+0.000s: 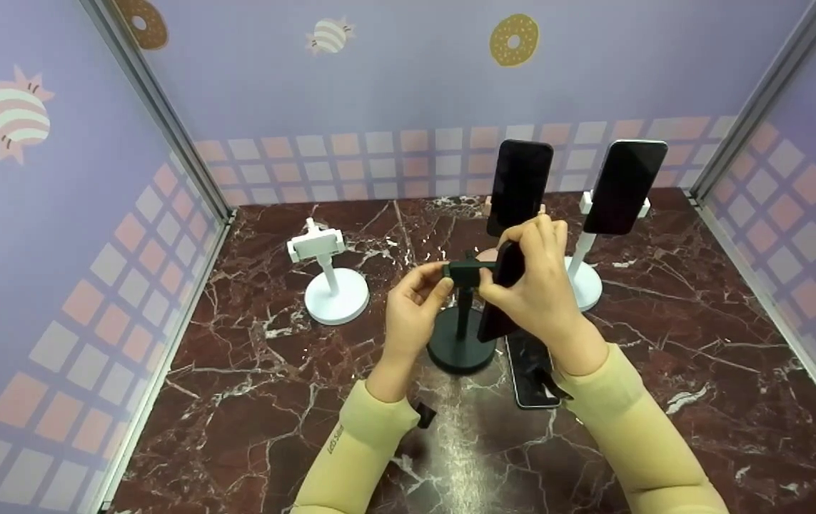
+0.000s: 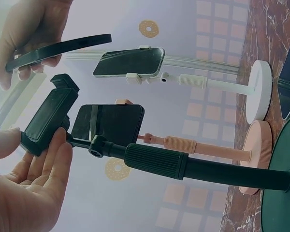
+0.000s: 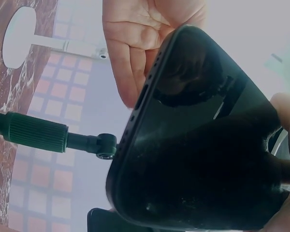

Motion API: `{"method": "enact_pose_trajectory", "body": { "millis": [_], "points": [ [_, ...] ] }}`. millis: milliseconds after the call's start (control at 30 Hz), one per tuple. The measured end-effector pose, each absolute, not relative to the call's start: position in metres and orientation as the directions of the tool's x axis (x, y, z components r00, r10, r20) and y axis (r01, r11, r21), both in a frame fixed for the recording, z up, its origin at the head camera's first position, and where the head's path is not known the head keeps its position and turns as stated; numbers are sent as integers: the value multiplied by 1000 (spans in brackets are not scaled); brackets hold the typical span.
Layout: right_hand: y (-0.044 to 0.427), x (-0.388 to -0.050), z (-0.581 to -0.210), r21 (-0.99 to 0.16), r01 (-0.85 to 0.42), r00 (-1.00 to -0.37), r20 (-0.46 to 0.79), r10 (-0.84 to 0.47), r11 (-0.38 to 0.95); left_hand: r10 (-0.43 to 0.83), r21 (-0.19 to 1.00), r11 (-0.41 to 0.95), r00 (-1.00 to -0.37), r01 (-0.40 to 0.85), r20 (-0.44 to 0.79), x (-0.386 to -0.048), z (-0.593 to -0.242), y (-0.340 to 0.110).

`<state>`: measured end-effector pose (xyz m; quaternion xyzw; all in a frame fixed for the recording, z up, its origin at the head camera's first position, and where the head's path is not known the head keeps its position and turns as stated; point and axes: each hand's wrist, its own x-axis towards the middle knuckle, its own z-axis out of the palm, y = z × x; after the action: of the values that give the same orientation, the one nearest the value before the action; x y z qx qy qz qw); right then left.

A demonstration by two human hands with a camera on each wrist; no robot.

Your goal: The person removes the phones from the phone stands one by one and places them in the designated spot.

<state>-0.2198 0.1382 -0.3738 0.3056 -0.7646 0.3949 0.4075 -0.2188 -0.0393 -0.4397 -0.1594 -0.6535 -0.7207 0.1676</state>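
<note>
1. Closest to my head camera are two yellow sleeves (image 1: 643, 435), reaching in over the table (image 1: 272, 442). I look on from far away.
2. Next is the dark green stand (image 2: 154, 160), upright on the table in front of the person. I think it should stay steady, so it does not tip.
3. The right hand (image 1: 540, 285) holds the phone, thumb on one side and fingers on the other. The gap in that grip is only as wide as the phone is thick.
4. The phone (image 3: 198, 145) is up in the air, tilted, just beside the top of the stand. In the left wrist view it is not touching the clamp.
5. The left hand (image 1: 413, 307) pinches one end of the clamp, with its fingers bent behind. I cannot tell how hard it pulls.
6. The smallest is the clamp (image 2: 48, 113) on top. To fit the phone well, I would hold its ends wide, lay the phone's back flat on the pad, then let go softly.
</note>
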Motion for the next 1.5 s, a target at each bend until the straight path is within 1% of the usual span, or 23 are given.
{"method": "enact_pose_trajectory", "body": {
  "millis": [433,767,967,1267,1500],
  "points": [
    [151,-220,-383,-390,-744,-529,840,-121,543,-37,899,-102,-904,426,425,-217,-438,-39],
    [160,-221,-392,-395,-728,-531,842,-95,560,-35,895,-111,-902,432,431,-217,-440,-40],
    [166,-222,-398,-406,-709,-544,835,-81,577,-38,895,-119,-903,430,429,-217,-442,-39],
    [175,-221,-406,-443,-666,-588,806,-58,601,-43,896,-124,-905,426,424,-218,-443,-39],
    [183,-219,-413,-462,-629,-632,772,-66,625,-50,907,-119,-915,404,401,-217,-447,-40]
  ]
}}
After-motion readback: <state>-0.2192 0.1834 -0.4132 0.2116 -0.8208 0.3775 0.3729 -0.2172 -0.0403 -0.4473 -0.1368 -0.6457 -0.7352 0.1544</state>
